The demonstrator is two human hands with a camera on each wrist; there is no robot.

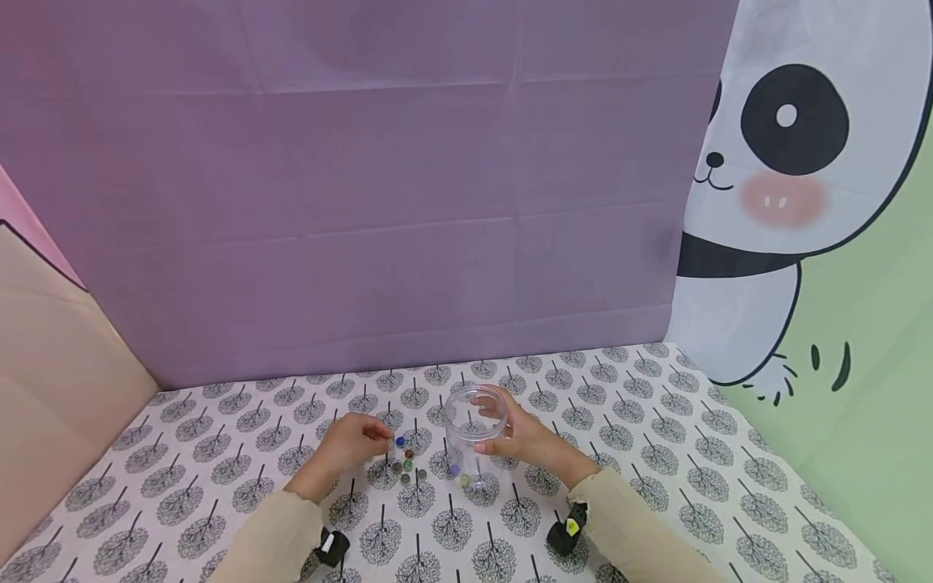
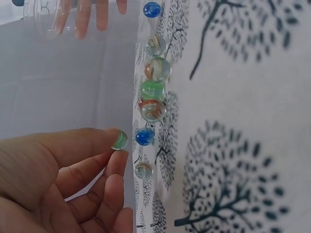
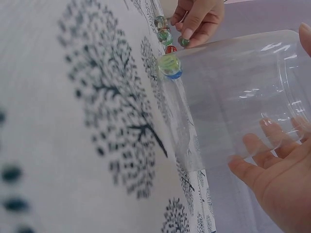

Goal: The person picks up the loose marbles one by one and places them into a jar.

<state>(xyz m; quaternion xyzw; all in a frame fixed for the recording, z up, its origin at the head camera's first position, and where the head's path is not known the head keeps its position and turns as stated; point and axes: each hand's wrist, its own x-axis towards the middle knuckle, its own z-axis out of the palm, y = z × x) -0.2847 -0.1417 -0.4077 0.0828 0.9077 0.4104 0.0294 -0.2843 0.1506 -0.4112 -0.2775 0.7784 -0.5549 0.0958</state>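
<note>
My left hand [image 1: 353, 441] pinches a clear marble with a green swirl [image 2: 120, 140] between thumb and fingertips, just over the tablecloth. A clear, lidless jar [image 1: 463, 444] stands upright on the cloth to its right. Curled around the jar's upper side, my right hand [image 1: 523, 436] holds it by the wall. Inside on the jar's bottom lie a yellow-green marble [image 3: 169, 63] and a blue marble [image 1: 455, 470]. Between the left hand and the jar, several loose marbles rest in a small cluster, among them a blue marble [image 1: 400, 441], a reddish marble [image 1: 409, 454] and a green marble [image 2: 153, 90].
A white tablecloth [image 1: 619, 518] with dark tree prints covers the table. A purple cloth wall [image 1: 364, 202] rises behind it, and a panda-print wall [image 1: 860, 340] stands at the right. Each wrist wears a small black camera, such as the left one [image 1: 333, 548].
</note>
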